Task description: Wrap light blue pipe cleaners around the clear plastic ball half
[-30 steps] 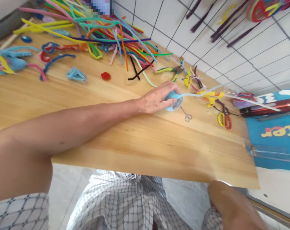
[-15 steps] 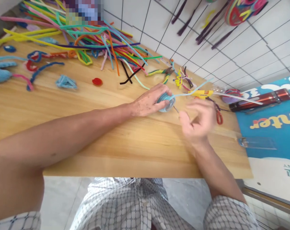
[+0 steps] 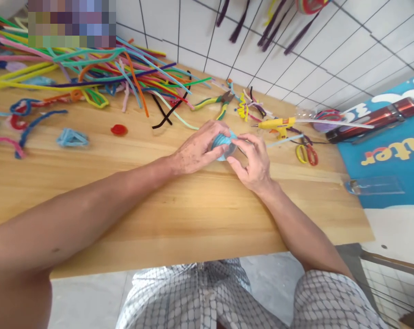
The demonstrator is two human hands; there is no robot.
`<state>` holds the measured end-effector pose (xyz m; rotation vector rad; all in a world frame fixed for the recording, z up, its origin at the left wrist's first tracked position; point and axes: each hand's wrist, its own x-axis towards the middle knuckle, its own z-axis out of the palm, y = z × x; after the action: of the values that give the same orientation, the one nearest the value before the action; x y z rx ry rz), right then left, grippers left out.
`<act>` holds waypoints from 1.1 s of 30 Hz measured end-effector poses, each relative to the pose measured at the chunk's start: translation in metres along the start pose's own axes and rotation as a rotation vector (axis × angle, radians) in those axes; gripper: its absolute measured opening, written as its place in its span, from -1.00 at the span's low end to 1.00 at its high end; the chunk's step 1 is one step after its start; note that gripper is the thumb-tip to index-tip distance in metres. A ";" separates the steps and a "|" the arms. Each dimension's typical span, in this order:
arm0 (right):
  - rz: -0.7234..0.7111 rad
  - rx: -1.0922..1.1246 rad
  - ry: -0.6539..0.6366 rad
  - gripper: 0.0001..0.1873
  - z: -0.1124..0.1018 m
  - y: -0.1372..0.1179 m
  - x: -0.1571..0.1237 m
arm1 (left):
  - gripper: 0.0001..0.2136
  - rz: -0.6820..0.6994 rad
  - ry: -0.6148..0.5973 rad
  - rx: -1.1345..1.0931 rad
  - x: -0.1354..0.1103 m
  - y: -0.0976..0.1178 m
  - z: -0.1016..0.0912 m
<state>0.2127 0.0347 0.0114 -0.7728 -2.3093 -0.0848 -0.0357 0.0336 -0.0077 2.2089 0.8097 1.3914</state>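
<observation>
The left hand (image 3: pixel 200 148) clasps a blue-wrapped container (image 3: pixel 231 151) over the worktop (image 3: pixel 193 210). The right hand (image 3: pixel 254 162) curls beside it; I can't tell whether it pinches the pale-blue strand (image 3: pixel 285 140).

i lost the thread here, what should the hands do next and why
Probably wind the light blue strand around the blue-wrapped cylinder: the left hand grips it, the right hand is close beside it, and the strand's loose end juts out past that hand.
</observation>
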 end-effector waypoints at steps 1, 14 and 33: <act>0.005 -0.003 0.006 -0.54 0.000 0.000 0.000 | -0.67 0.004 -0.003 0.010 0.000 0.000 0.000; -0.024 -0.017 0.056 -0.53 0.004 -0.007 0.000 | -0.66 0.008 0.015 0.023 -0.001 0.001 0.000; 0.104 -0.032 0.045 -0.58 0.011 -0.016 0.003 | -0.63 -0.047 -0.038 -0.006 -0.002 0.001 -0.004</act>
<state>0.1956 0.0260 0.0079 -0.8968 -2.2256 -0.0915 -0.0399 0.0317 -0.0066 2.1906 0.8378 1.3245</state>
